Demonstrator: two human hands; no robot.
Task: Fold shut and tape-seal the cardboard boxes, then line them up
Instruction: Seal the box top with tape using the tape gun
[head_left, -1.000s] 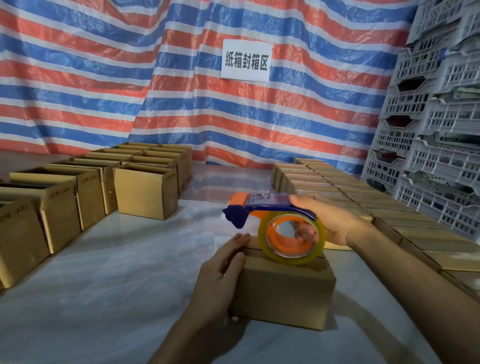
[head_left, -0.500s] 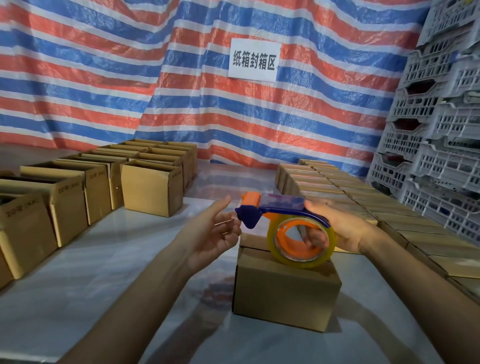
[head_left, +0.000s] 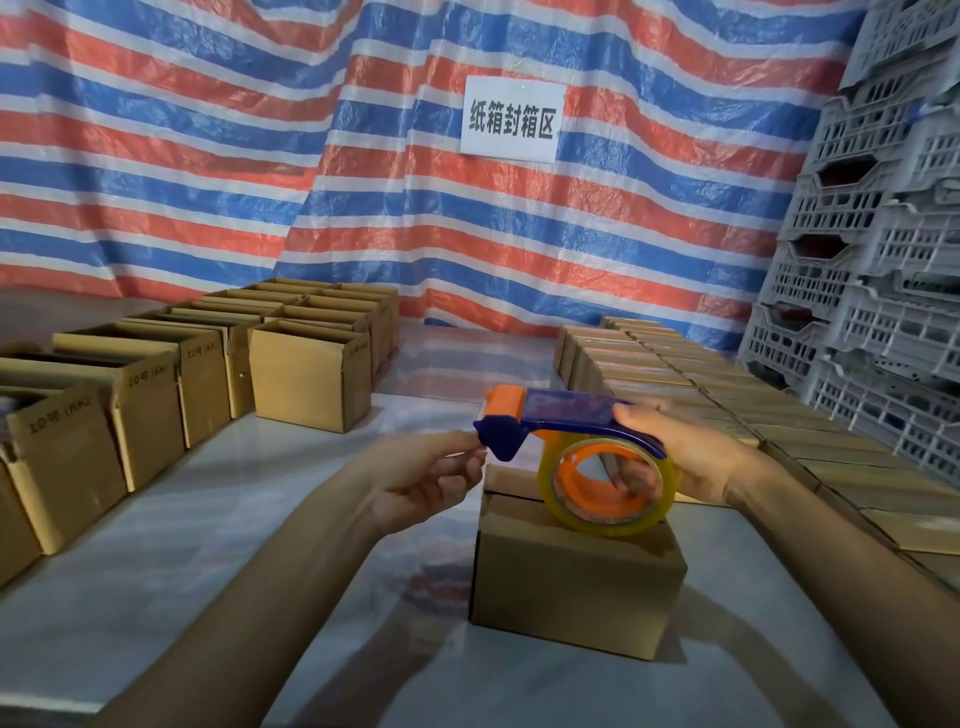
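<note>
Left hand (head_left: 421, 473) risen to dispenser (head_left: 566, 415), box (head_left: 576, 587) closed

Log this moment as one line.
right hand: grips tape dispenser over box | left hand: fingers at dispenser's nose, pinch unclear | box: flaps folded shut

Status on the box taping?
Right hand grips tape dispenser over closed box. Left hand pinches at its nose; tape end unclear. Nothing blocking.

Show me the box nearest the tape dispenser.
The lone closed box directly under the tape dispenser; open boxes stand off left, closed rows off right.
</note>
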